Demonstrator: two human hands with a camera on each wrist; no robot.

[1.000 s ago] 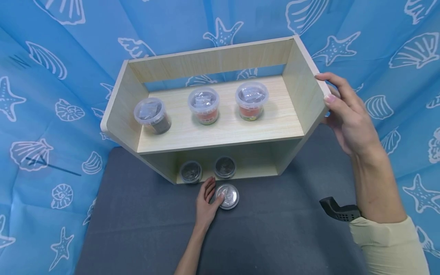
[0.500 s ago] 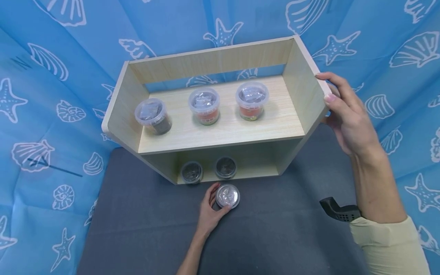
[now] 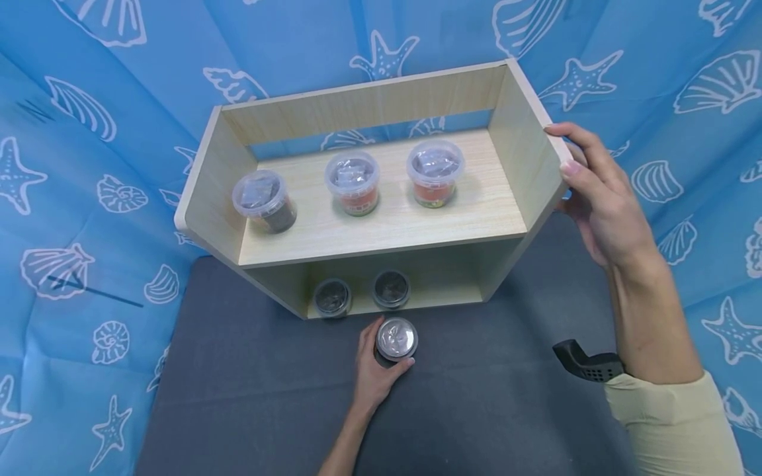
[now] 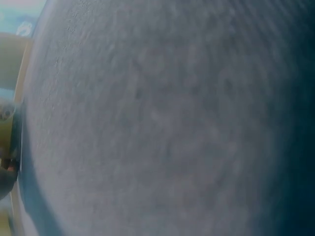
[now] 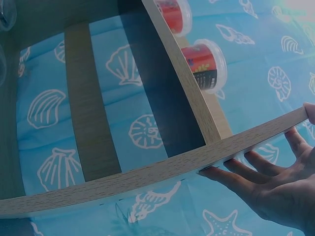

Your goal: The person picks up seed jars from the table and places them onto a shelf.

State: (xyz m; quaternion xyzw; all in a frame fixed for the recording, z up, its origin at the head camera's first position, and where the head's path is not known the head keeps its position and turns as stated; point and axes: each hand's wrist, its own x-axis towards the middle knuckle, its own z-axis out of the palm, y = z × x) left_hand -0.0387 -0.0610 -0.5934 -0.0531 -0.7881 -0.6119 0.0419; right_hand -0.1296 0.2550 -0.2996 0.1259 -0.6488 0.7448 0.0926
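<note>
My left hand curls its thumb and fingers round a lidded plastic tub on the grey cloth, just in front of a two-tier wooden shelf. With my right hand I grip the shelf's right side panel. In the right wrist view, fingers lie against that panel's outer face. Two dark-topped tubs, a left one and a right one, stand on the lower level. The left wrist view shows mostly blurred grey cloth.
On the upper level stand a dark tub at the left, a red-labelled tub in the middle and another red-labelled tub toward the right. A blue seashell-print curtain surrounds the grey-covered table.
My left hand has shifted slightly right, its thumb moving from the tub's top to its near side. The tub has moved only slightly to the right. My right hand stays on the panel.
</note>
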